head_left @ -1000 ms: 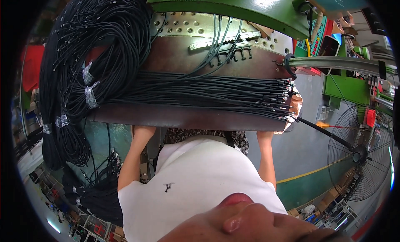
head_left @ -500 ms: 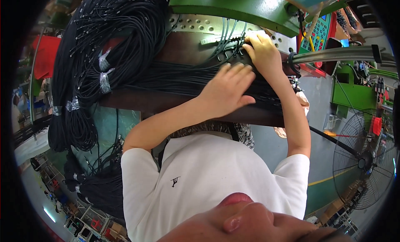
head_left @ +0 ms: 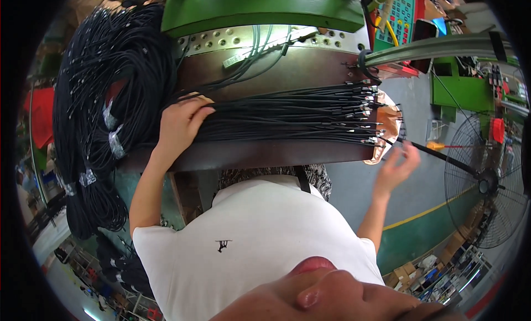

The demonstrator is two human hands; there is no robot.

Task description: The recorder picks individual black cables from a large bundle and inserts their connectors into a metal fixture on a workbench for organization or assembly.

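Note:
A long row of black cables with metal-tipped ends lies across the brown table. At the left of this row my left hand is closed on some cables, thumb and fingers curled together over them. My right hand is past the table's right end, fingers apart and slightly blurred. Just above its fingertips is a thin dark branched piece, apart from the hand as far as I can see. Beside it, a tan bag hangs at the table's end under the cable tips.
A green machine stands behind a perforated metal plate, with several cables crossing it. Thick bundled black cables are heaped at the left. To the right are a metal bar, a keypad panel and a caged fan.
My right hand has left the dark parts at the metal plate and swung right, beyond the table's end. My left hand has moved left along the cables and closed on them.

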